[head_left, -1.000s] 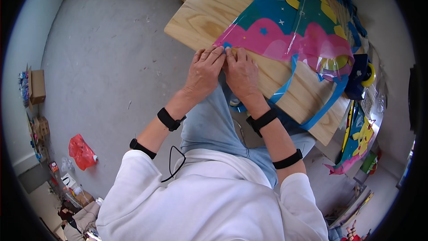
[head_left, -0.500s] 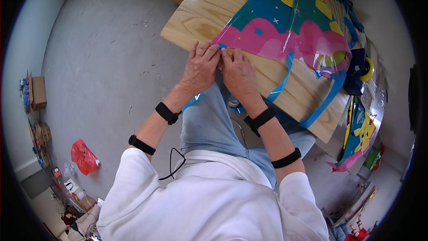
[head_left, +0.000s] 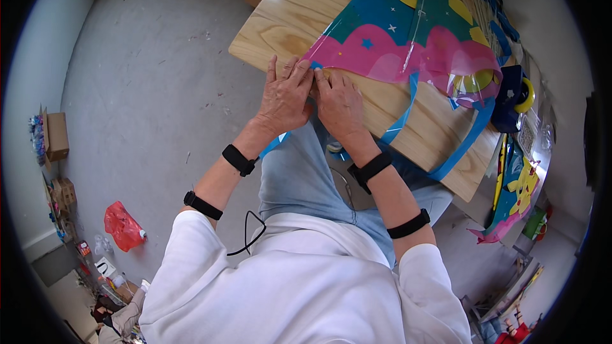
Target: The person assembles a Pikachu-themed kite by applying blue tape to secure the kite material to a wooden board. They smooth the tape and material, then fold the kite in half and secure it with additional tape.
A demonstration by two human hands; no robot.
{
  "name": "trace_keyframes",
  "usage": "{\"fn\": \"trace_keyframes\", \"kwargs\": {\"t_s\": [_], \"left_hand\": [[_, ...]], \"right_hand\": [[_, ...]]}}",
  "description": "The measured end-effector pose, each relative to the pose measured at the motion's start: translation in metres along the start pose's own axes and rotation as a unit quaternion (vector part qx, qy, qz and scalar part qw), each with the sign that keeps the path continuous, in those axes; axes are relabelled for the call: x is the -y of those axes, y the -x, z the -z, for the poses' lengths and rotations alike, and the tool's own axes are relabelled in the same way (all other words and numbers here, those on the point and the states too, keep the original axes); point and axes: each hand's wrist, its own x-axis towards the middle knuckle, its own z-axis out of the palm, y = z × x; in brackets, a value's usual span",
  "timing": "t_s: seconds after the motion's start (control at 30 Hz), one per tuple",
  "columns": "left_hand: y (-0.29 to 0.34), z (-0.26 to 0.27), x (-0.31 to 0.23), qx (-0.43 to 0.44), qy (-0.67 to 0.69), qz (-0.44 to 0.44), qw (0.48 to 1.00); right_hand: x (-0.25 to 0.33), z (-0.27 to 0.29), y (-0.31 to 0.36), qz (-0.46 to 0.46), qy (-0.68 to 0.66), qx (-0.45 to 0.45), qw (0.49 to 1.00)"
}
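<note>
A thin, glossy printed sheet [head_left: 382,64], kite-like in shape, lies over the wooden table [head_left: 274,32]. It is teal with a pink scalloped border, white stars and yellow shapes. At its near left corner, by the table edge, both hands meet. My left hand [head_left: 284,99] has its fingertips closed on the corner, the thumb tucked underneath. My right hand [head_left: 339,105] pinches the same corner beside a small blue patch. Exactly what lies between the fingertips is hidden. Blue ribbon [head_left: 403,118] trails from the sheet across the table's near edge.
A tape dispenser [head_left: 510,99] with a yellow roll stands at the table's right. Another printed piece with a yellow cartoon figure [head_left: 526,188] hangs below it. On the grey floor lies a red plastic bag [head_left: 123,226]. Cardboard boxes [head_left: 57,137] line the left wall.
My fingers have shifted slightly at the corner, the left index finger lifting a little. The sheet and ribbons stay almost in place.
</note>
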Motion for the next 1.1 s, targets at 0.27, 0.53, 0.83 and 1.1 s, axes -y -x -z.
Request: {"fn": "trace_keyframes", "kwargs": {"t_s": [0.27,0.53,0.83,1.1], "left_hand": [[0.004,-0.003,0.003,-0.001,0.017,0.019,1.000],[-0.007,0.005,-0.006,0.044,-0.027,0.025,0.998],[-0.004,0.009,-0.010,0.053,-0.039,0.028,0.997],[-0.006,0.010,-0.011,0.080,-0.032,0.033,0.996]], "right_hand": [[0.004,0.000,0.000,0.003,0.000,-0.007,1.000],[-0.023,0.014,0.006,-0.030,-0.182,-0.060,0.981],[-0.252,0.191,0.086,-0.399,0.029,-0.399,0.825],[-0.345,0.283,0.121,-0.534,-0.360,-0.343,0.684]]}}
